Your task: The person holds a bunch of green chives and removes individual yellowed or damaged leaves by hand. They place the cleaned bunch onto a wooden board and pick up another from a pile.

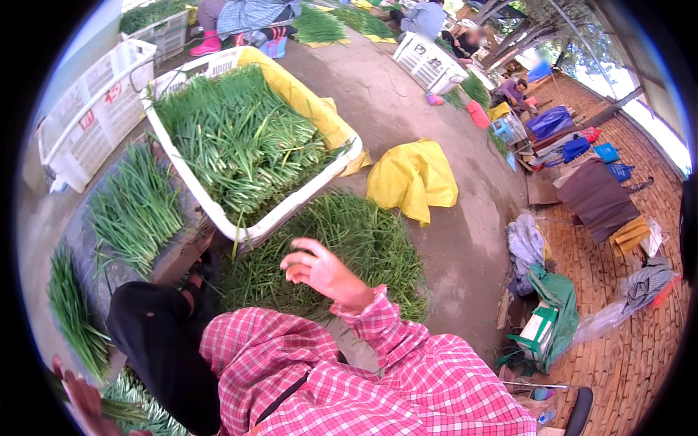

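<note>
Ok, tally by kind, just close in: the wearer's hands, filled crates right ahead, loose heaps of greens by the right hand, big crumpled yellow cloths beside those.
Hands (left hand, right hand): 2
Crate of greens: 1
Loose heap of greens: 1
Big yellow cloth: 1
Total: 5

Long, thin greens (pixel 240 138) are filling a white crate (pixel 241 234), lying in a thick stack with pale ends showing toward its near and right sides. Below, a loose heap (pixel 371 240) is spreading in a darker tangle. Neater bunches (pixel 138 211) are lying at the left, blades pointing mostly upward.
</note>
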`<act>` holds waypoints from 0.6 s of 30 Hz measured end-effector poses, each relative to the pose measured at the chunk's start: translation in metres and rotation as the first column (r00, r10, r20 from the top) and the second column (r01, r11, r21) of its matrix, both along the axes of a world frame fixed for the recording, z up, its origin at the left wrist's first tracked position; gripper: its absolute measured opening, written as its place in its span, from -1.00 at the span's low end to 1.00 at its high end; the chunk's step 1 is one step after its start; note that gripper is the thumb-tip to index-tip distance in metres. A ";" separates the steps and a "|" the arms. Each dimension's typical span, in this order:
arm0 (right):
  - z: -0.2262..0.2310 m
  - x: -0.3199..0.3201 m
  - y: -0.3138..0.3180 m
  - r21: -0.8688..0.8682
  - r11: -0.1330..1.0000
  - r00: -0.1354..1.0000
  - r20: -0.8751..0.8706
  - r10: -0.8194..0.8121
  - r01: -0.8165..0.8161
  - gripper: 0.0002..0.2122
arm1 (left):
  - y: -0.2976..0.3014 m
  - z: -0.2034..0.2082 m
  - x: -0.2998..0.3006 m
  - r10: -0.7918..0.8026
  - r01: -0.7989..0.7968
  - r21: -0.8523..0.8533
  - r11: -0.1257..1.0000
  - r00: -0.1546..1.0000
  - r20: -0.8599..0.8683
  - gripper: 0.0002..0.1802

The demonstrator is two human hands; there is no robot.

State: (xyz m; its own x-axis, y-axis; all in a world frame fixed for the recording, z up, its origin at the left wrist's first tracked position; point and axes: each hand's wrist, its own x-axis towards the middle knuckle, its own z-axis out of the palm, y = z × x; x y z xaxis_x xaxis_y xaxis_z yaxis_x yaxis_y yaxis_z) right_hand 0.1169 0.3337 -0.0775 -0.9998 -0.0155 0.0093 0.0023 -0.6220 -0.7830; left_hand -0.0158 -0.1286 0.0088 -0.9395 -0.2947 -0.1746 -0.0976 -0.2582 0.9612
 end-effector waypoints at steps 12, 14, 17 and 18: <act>0.093 -0.045 -0.075 -0.234 0.797 0.826 -0.257 0.501 -0.557 0.12 | 0.236 0.065 0.067 -0.977 0.874 0.463 0.146 0.201 -0.073 -0.67; 0.097 -0.048 -0.076 -0.236 0.749 0.779 -0.302 0.549 -0.619 0.04 | 0.240 0.065 0.072 -0.978 0.886 0.451 0.110 0.177 -0.108 -0.69; 0.096 -0.050 -0.087 -0.219 0.713 0.740 -0.305 0.599 -0.667 0.02 | 0.242 0.064 0.082 -0.969 0.893 0.426 0.146 0.215 -0.118 -0.78; 0.092 -0.050 -0.089 -0.214 0.708 0.735 -0.301 0.608 -0.673 0.01 | 0.244 0.061 0.083 -0.968 0.897 0.413 0.156 0.222 -0.119 -0.79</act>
